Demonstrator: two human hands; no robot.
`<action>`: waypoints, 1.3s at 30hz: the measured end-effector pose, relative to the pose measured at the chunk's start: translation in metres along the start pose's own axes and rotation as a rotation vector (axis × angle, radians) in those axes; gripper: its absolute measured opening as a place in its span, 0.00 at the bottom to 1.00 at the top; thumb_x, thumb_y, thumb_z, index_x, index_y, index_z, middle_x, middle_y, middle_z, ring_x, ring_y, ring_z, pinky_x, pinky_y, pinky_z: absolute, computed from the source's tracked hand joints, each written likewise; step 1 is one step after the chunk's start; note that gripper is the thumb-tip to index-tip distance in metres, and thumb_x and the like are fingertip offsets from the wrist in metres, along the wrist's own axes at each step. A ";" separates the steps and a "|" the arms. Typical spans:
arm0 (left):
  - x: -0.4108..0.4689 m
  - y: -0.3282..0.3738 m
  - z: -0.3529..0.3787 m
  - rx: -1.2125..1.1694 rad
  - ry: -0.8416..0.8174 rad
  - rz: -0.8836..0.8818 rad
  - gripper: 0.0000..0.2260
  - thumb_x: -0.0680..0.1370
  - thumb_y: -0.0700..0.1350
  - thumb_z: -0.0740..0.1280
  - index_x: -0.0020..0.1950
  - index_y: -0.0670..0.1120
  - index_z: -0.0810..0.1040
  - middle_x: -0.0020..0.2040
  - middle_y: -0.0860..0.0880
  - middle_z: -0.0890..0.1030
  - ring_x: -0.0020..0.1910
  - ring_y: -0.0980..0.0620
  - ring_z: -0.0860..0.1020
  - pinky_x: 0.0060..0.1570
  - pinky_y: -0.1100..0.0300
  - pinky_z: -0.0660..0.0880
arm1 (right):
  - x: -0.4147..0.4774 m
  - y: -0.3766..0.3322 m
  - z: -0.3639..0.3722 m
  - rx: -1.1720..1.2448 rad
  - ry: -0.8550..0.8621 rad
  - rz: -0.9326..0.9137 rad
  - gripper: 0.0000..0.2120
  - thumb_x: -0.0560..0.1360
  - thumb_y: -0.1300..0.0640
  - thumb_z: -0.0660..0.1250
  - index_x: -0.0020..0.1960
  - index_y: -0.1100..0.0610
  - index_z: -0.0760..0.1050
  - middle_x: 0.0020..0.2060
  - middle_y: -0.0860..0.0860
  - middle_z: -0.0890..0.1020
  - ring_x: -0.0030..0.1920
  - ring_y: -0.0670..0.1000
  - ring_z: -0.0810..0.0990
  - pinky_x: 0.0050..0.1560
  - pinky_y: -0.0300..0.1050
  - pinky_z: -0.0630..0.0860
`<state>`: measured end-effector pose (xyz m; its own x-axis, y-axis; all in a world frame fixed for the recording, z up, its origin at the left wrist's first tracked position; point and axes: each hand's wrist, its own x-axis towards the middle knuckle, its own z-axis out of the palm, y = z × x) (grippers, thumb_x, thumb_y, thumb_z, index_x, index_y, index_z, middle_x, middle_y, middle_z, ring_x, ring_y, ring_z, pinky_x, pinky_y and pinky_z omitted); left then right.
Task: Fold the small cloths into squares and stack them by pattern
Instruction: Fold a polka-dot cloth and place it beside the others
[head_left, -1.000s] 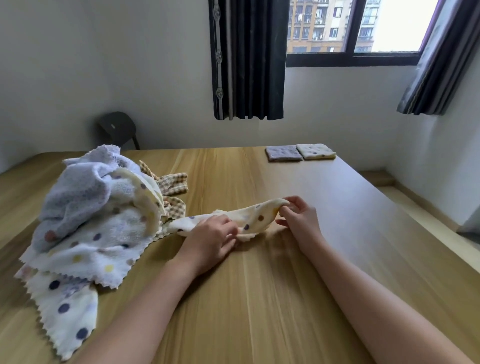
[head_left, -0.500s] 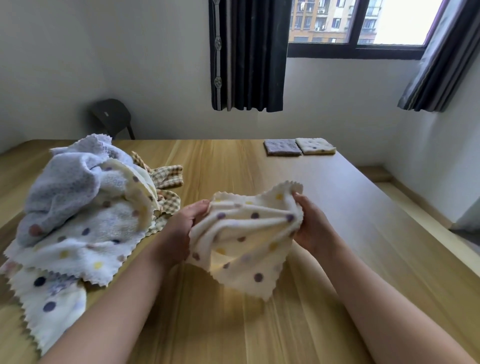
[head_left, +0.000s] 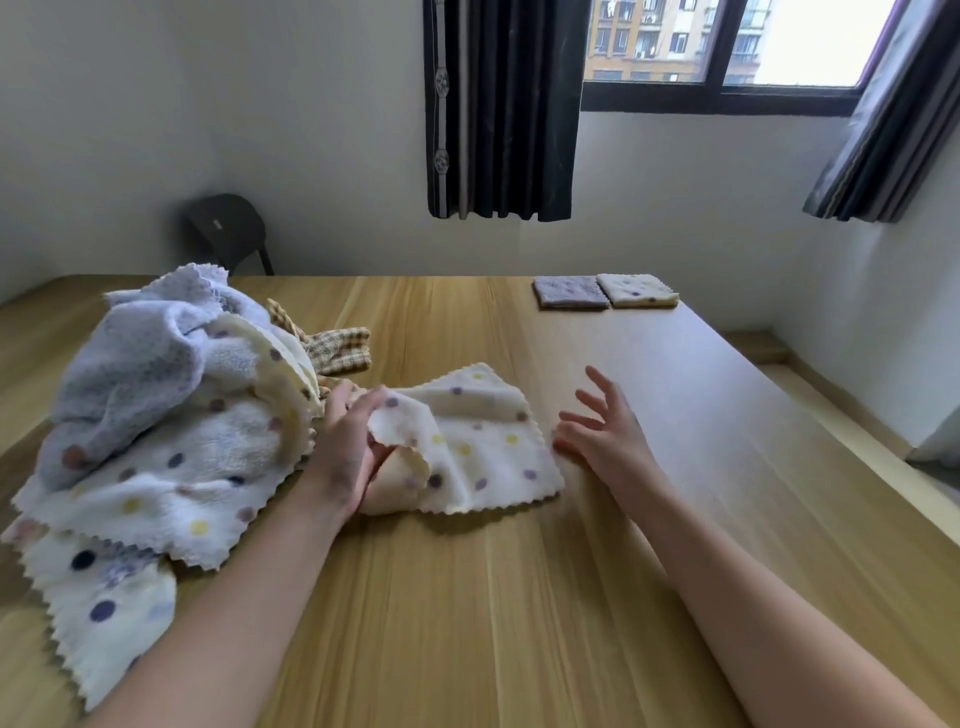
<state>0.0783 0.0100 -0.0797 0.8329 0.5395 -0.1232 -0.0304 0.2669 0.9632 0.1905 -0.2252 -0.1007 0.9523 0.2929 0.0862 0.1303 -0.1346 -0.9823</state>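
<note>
Left hand (head_left: 345, 449) grip pinches the curled left edge of the dotted cloth (head_left: 483, 447); right hand (head_left: 605, 434) released, fingers spread, apparently just beside its right edge. Cloth lies mid-counter (head_left: 519, 623), near the unfolded pile (head_left: 171, 415). Step: spreading flat. Next: first fold, then far stacks (head_left: 605, 291).

Cream polka-dot cloth (head_left: 478, 447) flat mid-tabletop, left corner lifted, unfolded cloth heap (head_left: 156, 415) at left, two folded squares (head_left: 605, 291) far right
</note>
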 end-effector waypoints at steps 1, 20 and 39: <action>-0.003 -0.002 0.001 0.265 0.091 0.131 0.29 0.79 0.44 0.64 0.77 0.45 0.56 0.73 0.45 0.66 0.70 0.48 0.66 0.63 0.57 0.67 | -0.001 0.000 0.001 -0.159 0.039 -0.086 0.32 0.74 0.64 0.69 0.73 0.48 0.63 0.66 0.49 0.71 0.62 0.49 0.76 0.60 0.50 0.77; -0.020 -0.018 0.012 1.065 0.090 0.774 0.14 0.77 0.36 0.63 0.61 0.44 0.76 0.60 0.47 0.78 0.60 0.48 0.75 0.57 0.61 0.68 | -0.013 -0.007 0.024 -0.892 0.056 -0.659 0.08 0.76 0.60 0.64 0.40 0.59 0.77 0.36 0.51 0.79 0.36 0.56 0.78 0.38 0.46 0.71; -0.009 -0.015 -0.004 1.726 -0.095 0.399 0.24 0.82 0.43 0.51 0.79 0.50 0.52 0.79 0.49 0.50 0.78 0.51 0.48 0.76 0.48 0.45 | -0.011 0.003 0.007 -1.167 -0.494 -0.255 0.31 0.79 0.34 0.49 0.78 0.43 0.48 0.78 0.49 0.41 0.77 0.51 0.36 0.75 0.53 0.35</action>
<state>0.0692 0.0044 -0.0945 0.9489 0.2952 0.1115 0.2890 -0.9549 0.0679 0.1786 -0.2225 -0.1057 0.6952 0.7156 -0.0675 0.6931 -0.6923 -0.2009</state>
